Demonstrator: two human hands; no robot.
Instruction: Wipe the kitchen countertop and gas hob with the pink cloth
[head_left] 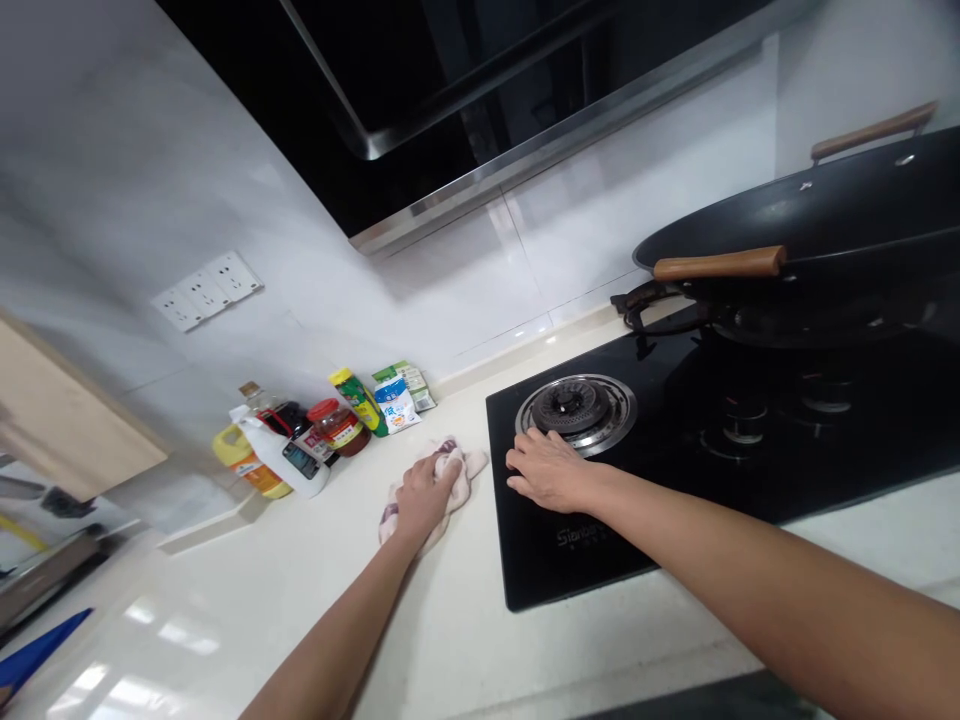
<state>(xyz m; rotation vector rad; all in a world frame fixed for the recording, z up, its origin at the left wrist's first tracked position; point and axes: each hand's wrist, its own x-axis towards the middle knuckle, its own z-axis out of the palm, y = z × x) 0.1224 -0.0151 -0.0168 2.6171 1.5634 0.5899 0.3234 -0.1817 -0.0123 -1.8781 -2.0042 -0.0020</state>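
Note:
My left hand (425,495) is closed on a crumpled white cloth (459,492) with purple patches, pressed to the pale countertop (442,640) just left of the cooktop. Over the black glass cooktop (517,560), my right hand (549,470) is at the front left rim of the round gas burner (576,405). Its fingers are bent a little and apart, and nothing shows in them. The burner has a shiny metal ring around a dark centre, with no pan support on it.
A large black wok (810,225) with wooden handles stands on the right burner. Control knobs (745,420) lie between the burners. Against the wall are a white spray bottle (281,455), a red-lidded jar (339,428), a yellow-capped container (358,400) and seasoning packets (396,402). A range hood (480,110) hangs overhead.

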